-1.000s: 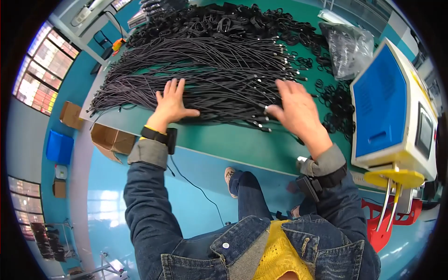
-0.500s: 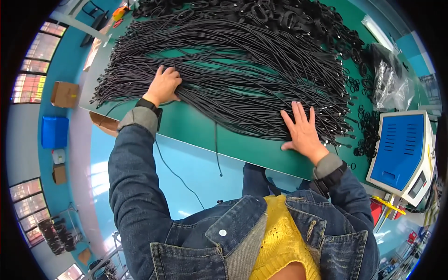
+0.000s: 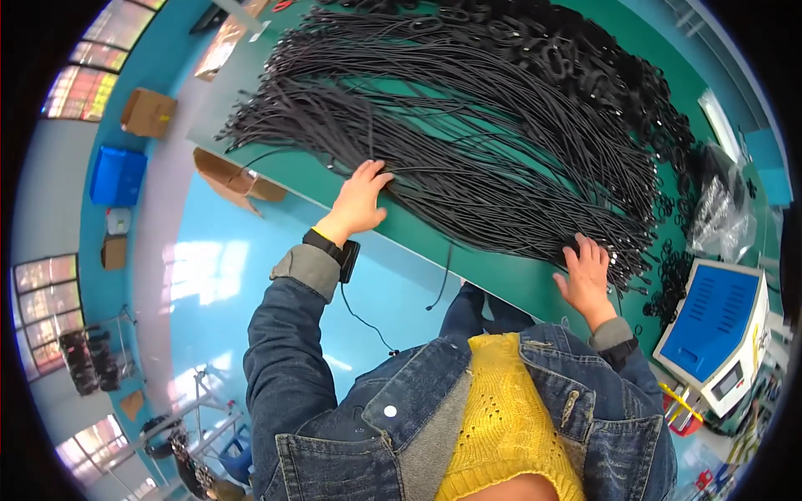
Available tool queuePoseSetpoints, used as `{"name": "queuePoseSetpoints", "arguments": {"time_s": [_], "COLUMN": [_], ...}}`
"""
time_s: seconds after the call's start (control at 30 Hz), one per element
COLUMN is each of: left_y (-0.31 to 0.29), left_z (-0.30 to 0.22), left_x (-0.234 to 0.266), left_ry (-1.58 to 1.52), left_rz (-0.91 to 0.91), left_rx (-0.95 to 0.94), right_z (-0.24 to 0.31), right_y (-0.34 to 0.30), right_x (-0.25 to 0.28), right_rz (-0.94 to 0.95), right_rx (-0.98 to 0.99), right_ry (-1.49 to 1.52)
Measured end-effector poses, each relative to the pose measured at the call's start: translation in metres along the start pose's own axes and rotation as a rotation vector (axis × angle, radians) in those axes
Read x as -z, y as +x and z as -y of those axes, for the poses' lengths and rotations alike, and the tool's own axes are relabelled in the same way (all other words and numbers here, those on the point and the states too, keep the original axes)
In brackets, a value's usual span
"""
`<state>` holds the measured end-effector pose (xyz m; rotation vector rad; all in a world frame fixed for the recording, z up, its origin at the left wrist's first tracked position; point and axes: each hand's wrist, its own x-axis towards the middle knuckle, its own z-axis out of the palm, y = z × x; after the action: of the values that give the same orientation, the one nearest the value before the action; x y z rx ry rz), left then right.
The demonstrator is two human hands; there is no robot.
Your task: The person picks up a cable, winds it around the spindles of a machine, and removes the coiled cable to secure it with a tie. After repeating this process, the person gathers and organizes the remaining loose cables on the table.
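Observation:
A thick bundle of black cables (image 3: 493,204) lies along the near edge of the green table (image 3: 501,271). At this bundle's near edge, left of its middle, my left hand (image 3: 359,199) rests with the fingertips on the cables and the thumb apart. Toward the right end, my right hand (image 3: 587,280) lies over the cables, thumb spread from the fingers. One loose cable (image 3: 444,280) hangs over the table edge between my hands. Behind lies a second band of black cables (image 3: 501,83), with a green gap and some stray strands between.
Black looped pieces (image 3: 576,54) are heaped along the far side. At the right stand a clear plastic bag (image 3: 723,213) and a blue and white machine (image 3: 710,321). An open cardboard box (image 3: 225,179) sits below the left table edge. A wire hangs from my left wrist device (image 3: 349,260).
The view has shifted, so the table appears further right. My left hand has slid rightward along the bundle, and my right hand has moved nearer its right end. The near cables lie closer together.

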<state>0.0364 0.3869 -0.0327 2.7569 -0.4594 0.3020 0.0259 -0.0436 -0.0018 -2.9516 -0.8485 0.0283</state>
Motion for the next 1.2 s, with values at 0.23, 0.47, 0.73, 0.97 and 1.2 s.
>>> {"name": "queuePoseSetpoints", "arguments": {"time_s": [0.23,0.47,0.73,0.97,1.2], "left_y": [0.054,0.084,0.019,0.009,0.028], "left_z": [0.069,0.109,0.212,0.214,0.31], "left_x": [0.037,0.016,0.001,0.027,0.066], "left_ry": [-0.307,-0.001,-0.924,-2.451,-0.893], "left_rz": [0.307,-0.149,-0.325,-0.344,0.043], "left_rx": [1.049,1.407,0.359,0.269,0.547], "right_z": [0.079,0.154,0.152,0.137,0.139], "right_y": [0.051,0.077,0.107,0.108,0.121], "right_x": [0.006,-0.022,-0.035,-0.053,-0.062], "right_rz": [-0.064,0.069,-0.046,-0.061,-0.159], "right_rx": [0.22,0.067,-0.238,-0.24,-0.15], "right_ry": [0.289,0.282,0.413,0.56,0.41]}}
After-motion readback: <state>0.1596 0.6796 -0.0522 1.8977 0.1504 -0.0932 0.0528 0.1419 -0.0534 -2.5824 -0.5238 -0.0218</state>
